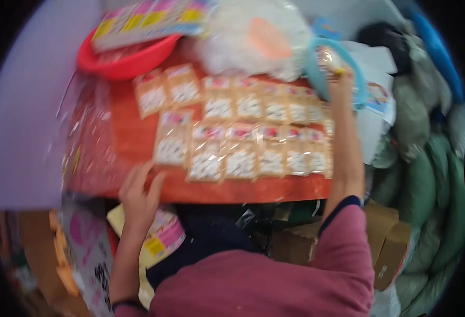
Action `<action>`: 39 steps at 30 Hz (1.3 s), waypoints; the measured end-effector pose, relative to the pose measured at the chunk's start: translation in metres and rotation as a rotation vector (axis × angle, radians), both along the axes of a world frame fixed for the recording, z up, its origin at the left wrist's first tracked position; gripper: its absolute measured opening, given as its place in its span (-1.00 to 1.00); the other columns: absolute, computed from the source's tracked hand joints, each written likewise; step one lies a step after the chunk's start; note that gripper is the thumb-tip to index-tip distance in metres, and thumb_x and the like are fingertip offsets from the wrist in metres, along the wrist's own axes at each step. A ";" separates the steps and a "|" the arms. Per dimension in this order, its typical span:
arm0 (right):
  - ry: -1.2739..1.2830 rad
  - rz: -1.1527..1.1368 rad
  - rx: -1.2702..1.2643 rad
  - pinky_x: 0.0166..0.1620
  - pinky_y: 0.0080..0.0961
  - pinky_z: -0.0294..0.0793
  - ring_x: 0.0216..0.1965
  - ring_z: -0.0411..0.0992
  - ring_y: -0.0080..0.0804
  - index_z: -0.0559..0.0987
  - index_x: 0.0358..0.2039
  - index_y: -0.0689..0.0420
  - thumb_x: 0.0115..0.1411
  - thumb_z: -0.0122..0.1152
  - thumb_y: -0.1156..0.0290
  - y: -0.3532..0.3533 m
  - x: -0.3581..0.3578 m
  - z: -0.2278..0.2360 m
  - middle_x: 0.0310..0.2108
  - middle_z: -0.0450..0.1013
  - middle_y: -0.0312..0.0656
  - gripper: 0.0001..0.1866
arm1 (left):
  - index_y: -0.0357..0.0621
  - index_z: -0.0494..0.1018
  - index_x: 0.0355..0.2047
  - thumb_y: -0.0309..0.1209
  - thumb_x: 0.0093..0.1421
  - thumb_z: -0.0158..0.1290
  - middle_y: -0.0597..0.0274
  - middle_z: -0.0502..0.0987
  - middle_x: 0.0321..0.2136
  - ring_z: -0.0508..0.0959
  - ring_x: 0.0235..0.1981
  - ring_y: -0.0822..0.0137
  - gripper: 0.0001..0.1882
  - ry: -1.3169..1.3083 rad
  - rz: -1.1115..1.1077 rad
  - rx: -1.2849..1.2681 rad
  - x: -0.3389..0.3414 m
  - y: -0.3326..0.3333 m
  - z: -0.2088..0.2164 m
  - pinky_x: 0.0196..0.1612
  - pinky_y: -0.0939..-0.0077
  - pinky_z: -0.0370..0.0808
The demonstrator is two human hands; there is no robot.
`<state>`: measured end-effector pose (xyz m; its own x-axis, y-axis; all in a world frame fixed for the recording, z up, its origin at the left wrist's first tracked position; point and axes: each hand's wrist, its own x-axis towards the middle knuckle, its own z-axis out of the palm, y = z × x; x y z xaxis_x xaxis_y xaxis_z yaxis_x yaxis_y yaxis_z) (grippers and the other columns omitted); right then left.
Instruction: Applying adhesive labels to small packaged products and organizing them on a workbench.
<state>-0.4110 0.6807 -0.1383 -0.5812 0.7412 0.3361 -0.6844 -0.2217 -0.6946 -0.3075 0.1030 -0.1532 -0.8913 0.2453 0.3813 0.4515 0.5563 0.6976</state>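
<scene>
I see my left hand resting with fingers spread and holding nothing on the near edge of the orange table, steadying beside the two rows of sachets, while my right hand reaches into the blue basket, apparently pinching a small packet.

Two rows of small clear packets with orange-red header cards, white contents, on orange table. Yellow-pink card stack over red bowl.
</scene>
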 end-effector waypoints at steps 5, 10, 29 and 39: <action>-0.267 -0.084 -0.555 -0.39 -0.68 0.41 -0.32 0.40 -0.40 0.31 -0.07 0.37 0.28 -0.12 0.42 0.024 -0.002 0.022 -0.22 0.40 -0.12 -0.70 | -0.25 0.46 -0.30 -0.45 0.01 0.12 0.07 0.42 -0.36 0.44 -0.30 0.06 -0.77 0.097 -0.048 -0.118 -0.027 0.009 -0.010 -0.23 0.27 0.38; -0.339 0.393 -0.049 -0.20 -0.51 0.47 -0.18 0.44 -0.32 0.41 -0.17 0.36 0.27 -0.06 0.35 -0.027 0.030 0.000 -0.21 0.46 -0.05 -0.70 | -0.24 0.43 -0.25 -0.37 0.08 0.06 0.06 0.39 -0.30 0.41 -0.20 0.05 -0.75 0.098 -0.030 -0.234 -0.050 0.018 -0.015 -0.19 0.26 0.40; -0.720 0.827 1.160 -0.10 -0.57 0.39 -0.20 0.41 -0.53 0.51 -0.15 0.24 0.21 0.08 0.41 -0.388 0.098 -0.002 -0.25 0.46 -0.25 -0.76 | -0.26 0.45 -0.30 -0.33 0.12 0.02 0.00 0.46 -0.41 0.48 -0.32 0.01 -0.76 0.122 0.059 -0.268 -0.032 -0.036 -0.033 -0.27 0.20 0.42; -0.446 0.827 1.448 -0.04 -0.35 0.41 -0.08 0.41 -0.05 0.45 -0.12 0.25 0.07 0.18 0.49 -0.470 0.177 -0.066 -0.09 0.41 0.05 -0.67 | -0.24 0.49 -0.34 -0.25 0.04 0.07 0.03 0.52 -0.36 0.52 -0.27 0.07 -0.71 0.252 0.284 -0.606 0.041 -0.102 -0.063 -0.24 0.27 0.48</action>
<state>-0.2339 0.2112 -0.2045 -0.8485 -0.5135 0.1278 -0.4350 0.5394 -0.7210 -0.2663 0.0006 -0.2159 -0.8547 0.2511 0.4543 0.3388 0.9329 0.1218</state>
